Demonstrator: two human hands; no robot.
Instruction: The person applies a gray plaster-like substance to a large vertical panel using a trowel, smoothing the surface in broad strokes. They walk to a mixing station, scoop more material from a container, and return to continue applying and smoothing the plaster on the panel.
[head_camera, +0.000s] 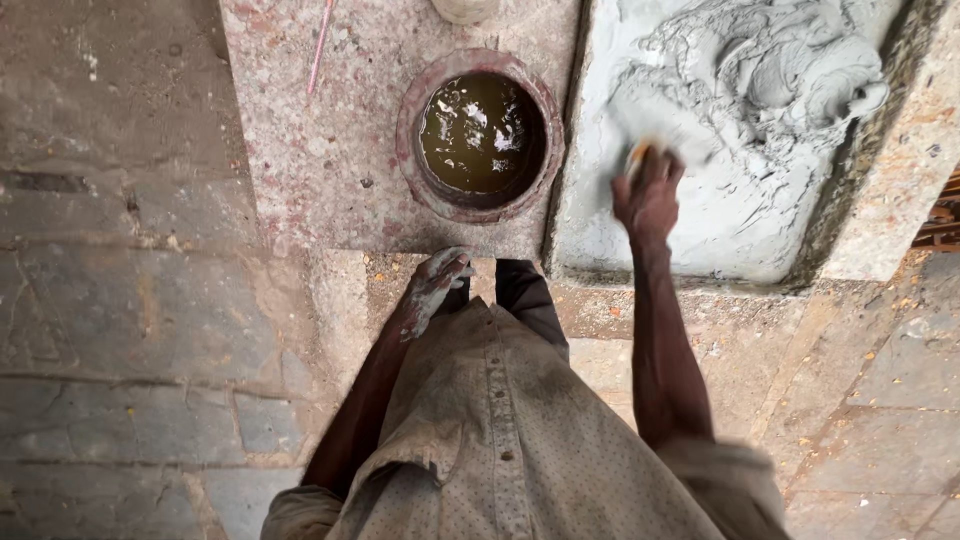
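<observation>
My right hand (648, 195) reaches forward over a shallow trough of wet grey clay (740, 190), gripping a clay-smeared tool (660, 130) whose blade blurs against the clay. My left hand (432, 285) hangs by my shirt, coated in grey clay, fingers loosely curled, holding nothing. A heap of kneaded clay (800, 70) lies at the trough's far end.
A round reddish bowl of brown water (480, 135) is set into a speckled stone slab (310, 150) left of the trough. A thin pink stick (320, 45) lies on the slab. Stone paving (130, 330) spreads around.
</observation>
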